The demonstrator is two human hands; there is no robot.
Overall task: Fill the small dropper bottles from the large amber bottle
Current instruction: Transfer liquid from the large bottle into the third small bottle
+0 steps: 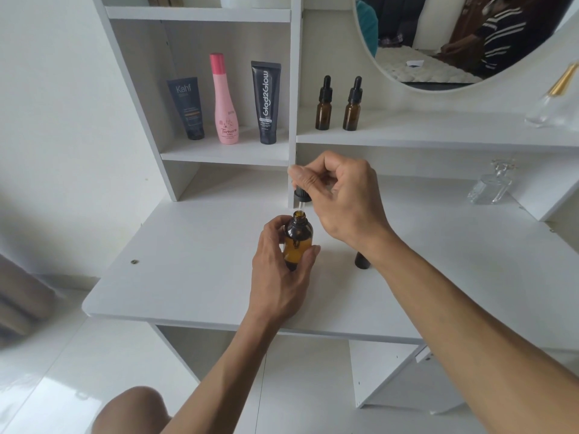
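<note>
My left hand (279,270) grips the large amber bottle (298,238), which stands uncapped on the white desk (188,277). My right hand (341,198) pinches a black dropper cap (301,193) just above the bottle's mouth, its glass tube reaching down into the neck. A small dark bottle or cap (362,260) stands on the desk to the right, partly hidden by my right wrist. Two small amber dropper bottles (324,104) (352,104) with black droppers stand capped on the shelf behind.
A left shelf compartment holds a dark Kahf tube (187,108), a pink bottle (225,100) and a black Glad2Glow tube (266,103). Clear glass perfume bottles stand at the right (492,187) (554,101). A round mirror (454,39) hangs above.
</note>
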